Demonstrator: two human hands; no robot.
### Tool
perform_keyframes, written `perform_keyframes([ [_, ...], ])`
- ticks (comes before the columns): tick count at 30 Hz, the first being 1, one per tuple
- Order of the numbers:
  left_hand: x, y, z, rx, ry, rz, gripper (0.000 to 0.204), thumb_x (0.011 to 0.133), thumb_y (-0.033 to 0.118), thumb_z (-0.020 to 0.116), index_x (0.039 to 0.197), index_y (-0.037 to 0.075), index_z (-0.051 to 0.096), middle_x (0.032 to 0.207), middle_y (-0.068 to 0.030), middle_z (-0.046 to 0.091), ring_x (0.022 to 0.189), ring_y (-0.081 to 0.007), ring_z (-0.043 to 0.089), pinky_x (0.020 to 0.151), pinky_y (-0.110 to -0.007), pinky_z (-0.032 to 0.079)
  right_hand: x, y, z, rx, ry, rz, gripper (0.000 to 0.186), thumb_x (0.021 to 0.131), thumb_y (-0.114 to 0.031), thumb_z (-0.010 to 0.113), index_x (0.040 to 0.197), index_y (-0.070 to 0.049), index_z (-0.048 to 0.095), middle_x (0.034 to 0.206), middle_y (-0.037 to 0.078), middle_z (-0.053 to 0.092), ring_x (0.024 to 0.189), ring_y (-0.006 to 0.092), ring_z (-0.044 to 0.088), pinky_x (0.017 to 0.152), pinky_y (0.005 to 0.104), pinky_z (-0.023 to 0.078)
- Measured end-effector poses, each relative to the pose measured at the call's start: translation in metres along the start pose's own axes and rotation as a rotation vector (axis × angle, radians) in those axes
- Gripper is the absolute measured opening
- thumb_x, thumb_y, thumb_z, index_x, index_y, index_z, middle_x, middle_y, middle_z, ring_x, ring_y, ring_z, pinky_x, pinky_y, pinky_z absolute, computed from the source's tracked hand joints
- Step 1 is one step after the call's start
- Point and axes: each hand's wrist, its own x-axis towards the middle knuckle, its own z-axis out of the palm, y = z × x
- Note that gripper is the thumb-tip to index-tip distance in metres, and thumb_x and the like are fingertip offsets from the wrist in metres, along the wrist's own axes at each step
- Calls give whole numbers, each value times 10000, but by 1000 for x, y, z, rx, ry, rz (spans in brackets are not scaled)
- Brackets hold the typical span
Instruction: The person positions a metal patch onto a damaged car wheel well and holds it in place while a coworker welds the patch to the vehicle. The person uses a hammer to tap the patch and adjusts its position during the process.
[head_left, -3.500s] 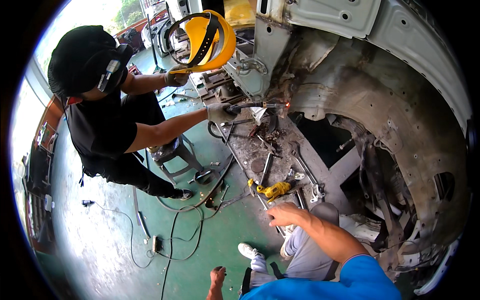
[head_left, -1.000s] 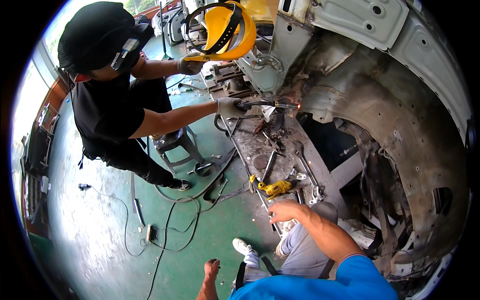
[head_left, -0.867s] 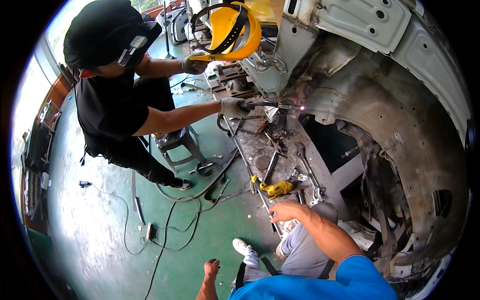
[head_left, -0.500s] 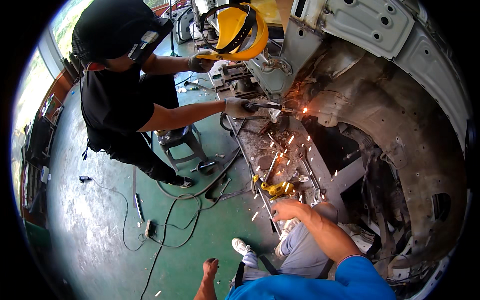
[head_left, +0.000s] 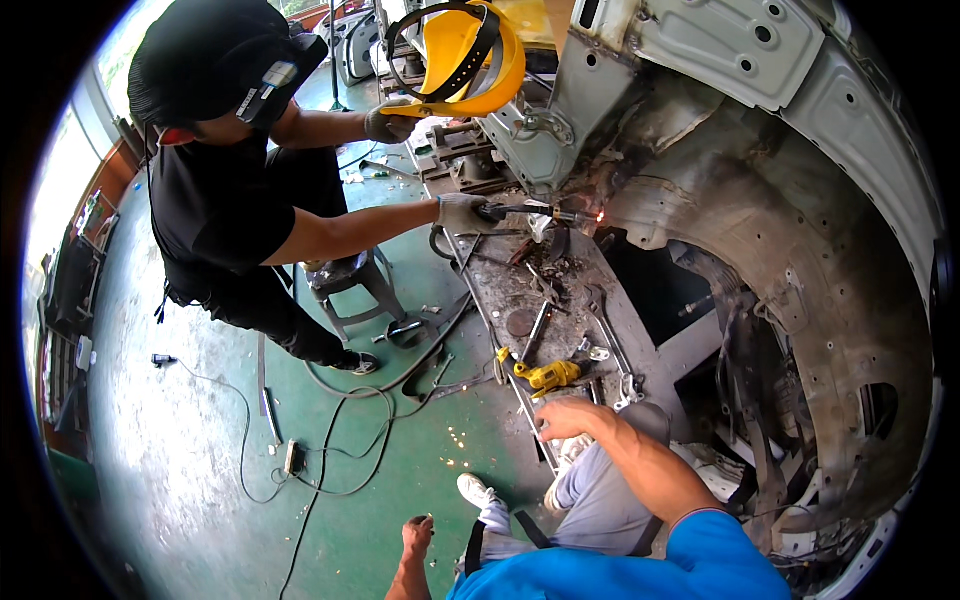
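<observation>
My right hand (head_left: 568, 420) rests by my bent knee, its fingers curled, with nothing showing in them. It is nearest to a yellow power tool (head_left: 550, 377) lying on the metal platform (head_left: 507, 262). Low beside my leg, my left hand (head_left: 418, 533) is closed; what its fingers hold, if anything, is too small to make out. Across from me, a co-worker's gloved hand (head_left: 464, 214) holds a welding torch (head_left: 540, 211), its tip glowing against the bare metal car body panel (head_left: 760, 200). The co-worker's other gloved hand holds a yellow face shield (head_left: 490, 75).
Wrenches (head_left: 610, 335) and other tools lie on the platform. A dark opening (head_left: 655, 290) lies beside the panel. Black cables (head_left: 385, 440) and a small box (head_left: 293, 458) are spread over the green floor. A stool (head_left: 350, 285) stands by the co-worker.
The bright welding glow has shrunk to a small spot, and the spray of sparks over the tools has gone. Small sparks now dot the floor. My hands have barely moved.
</observation>
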Motion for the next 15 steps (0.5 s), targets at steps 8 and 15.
perform_keyframes([
  [8, -3, 2, 0, -46, -9, -9, 395, 809, 227, 658, 1080, -57, 700, 877, -150, 718, 715, -221, 691, 668, -330, 554, -2, -3, -3, -5, 9, -18, 469, 806, -384, 687, 1167, -86, 684, 1138, 204, 682, 1060, 364, 648, 893, 470, 509],
  [15, -3, 5, 2, 8, -7, 6, 382, 813, 221, 655, 1074, -53, 701, 884, -148, 719, 724, -225, 701, 664, -323, 557, -5, -5, -4, -43, 17, 15, 480, 826, -417, 677, 1189, -103, 667, 1067, 194, 698, 1031, 380, 653, 882, 481, 512],
])
